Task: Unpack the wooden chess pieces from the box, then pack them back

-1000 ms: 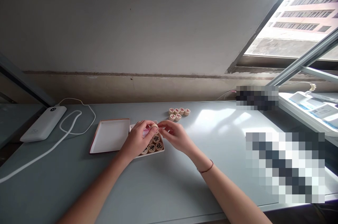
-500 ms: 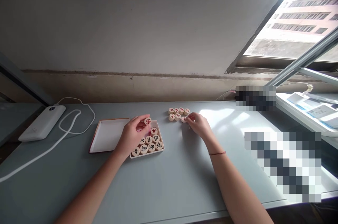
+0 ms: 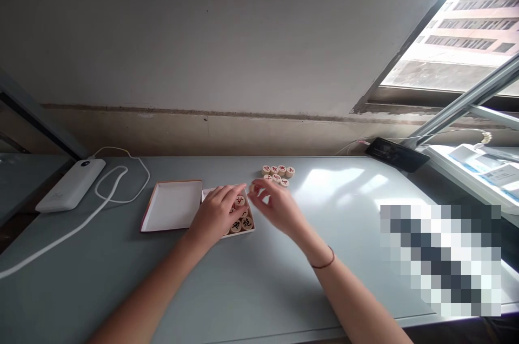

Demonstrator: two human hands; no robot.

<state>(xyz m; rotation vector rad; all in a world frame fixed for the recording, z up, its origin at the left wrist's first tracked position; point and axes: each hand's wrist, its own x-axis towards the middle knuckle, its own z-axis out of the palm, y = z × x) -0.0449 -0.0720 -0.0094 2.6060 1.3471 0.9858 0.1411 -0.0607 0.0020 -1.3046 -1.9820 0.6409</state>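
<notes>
One disc (image 3: 252,189) is pinched in the right hand (image 3: 279,204), the left hand (image 3: 215,210) spread wide above the box (image 3: 243,233). Sorting appears underway; placement calls for steadiness.

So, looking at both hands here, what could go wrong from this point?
The right hand seems to pinch a pale piece at its fingertips, so it might slip and drop.

The red-marked pieces stand close together just beyond that hand, so a stray knuckle could nudge them out of their rows.

The left hand covers much of the box, so it may jostle pieces it hides.
</notes>
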